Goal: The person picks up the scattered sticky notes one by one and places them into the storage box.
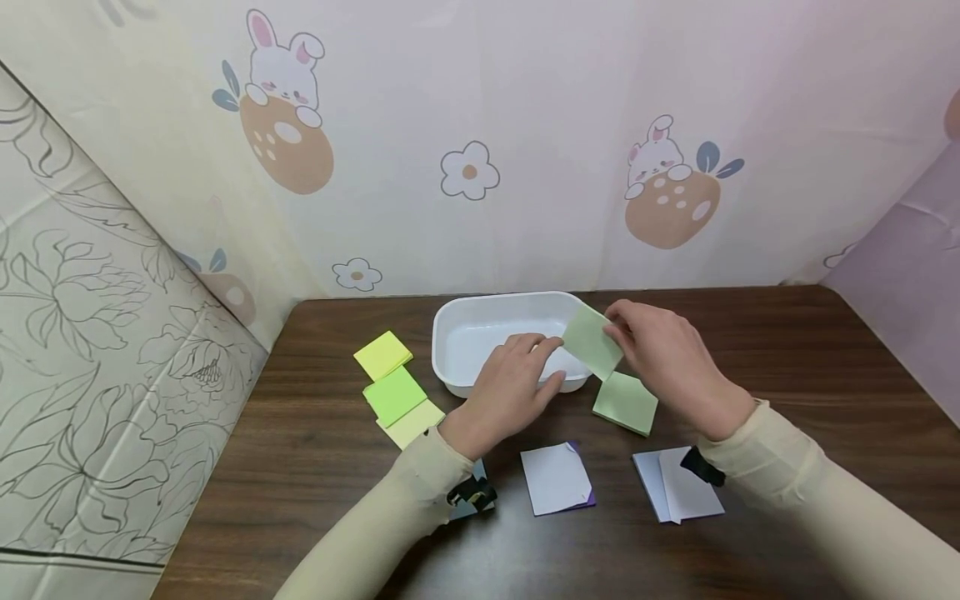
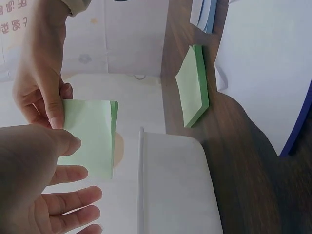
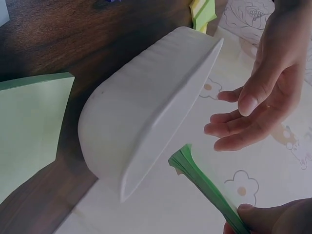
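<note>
My right hand (image 1: 671, 354) pinches a pale green sticky note pad (image 1: 591, 340) by one edge, thumb on one face and fingers behind. The pad is tilted above the right end of a white plastic tub (image 1: 468, 333). Seen from its side in the right wrist view, the held pad (image 3: 202, 183) shows darker green layered edges. My left hand (image 1: 510, 387) hovers over the tub's front rim, fingers loosely extended toward the pad. In the right wrist view the left hand (image 3: 268, 97) holds nothing. A second pale green pad (image 1: 627, 403) lies on the table below the right hand.
Yellow (image 1: 383, 355), bright green (image 1: 395, 395) and pale yellow (image 1: 411, 423) pads overlap left of the tub. In front lie a white-topped purple pad (image 1: 557, 479) and a pale blue pad (image 1: 678, 487). Another blue pad (image 1: 480, 473) is partly hidden beneath the left wrist. A patterned curtain (image 1: 480, 225) hangs behind the table.
</note>
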Tool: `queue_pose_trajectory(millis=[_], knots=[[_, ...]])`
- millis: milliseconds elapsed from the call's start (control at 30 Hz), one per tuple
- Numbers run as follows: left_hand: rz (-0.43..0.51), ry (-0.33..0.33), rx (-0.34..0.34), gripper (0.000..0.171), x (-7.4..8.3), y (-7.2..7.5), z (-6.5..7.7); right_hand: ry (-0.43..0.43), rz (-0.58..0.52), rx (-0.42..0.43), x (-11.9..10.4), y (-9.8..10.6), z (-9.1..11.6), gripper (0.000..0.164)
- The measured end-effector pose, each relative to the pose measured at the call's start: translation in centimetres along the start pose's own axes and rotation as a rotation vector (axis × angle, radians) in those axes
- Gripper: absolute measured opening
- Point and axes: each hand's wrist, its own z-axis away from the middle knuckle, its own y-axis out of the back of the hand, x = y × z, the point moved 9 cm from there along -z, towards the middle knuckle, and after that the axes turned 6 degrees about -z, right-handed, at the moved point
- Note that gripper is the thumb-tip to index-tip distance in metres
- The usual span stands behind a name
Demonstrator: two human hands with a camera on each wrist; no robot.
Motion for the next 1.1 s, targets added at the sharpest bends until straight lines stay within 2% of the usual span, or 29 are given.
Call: queue_pose_trajectory(millis=[500,1100], knots=[[-0.004,0.045,-0.02,0.045,-1.3,0.2,0.2,-0.043,-0.011,-0.023,0.8,-0.8,-1.1,0.011],[-0.024,0.077,-0.041,0.046,-2.7,-0.4,0.1,-0.064,-0.059,-0.106,1.2,-3.4,-2.4,0.017]])
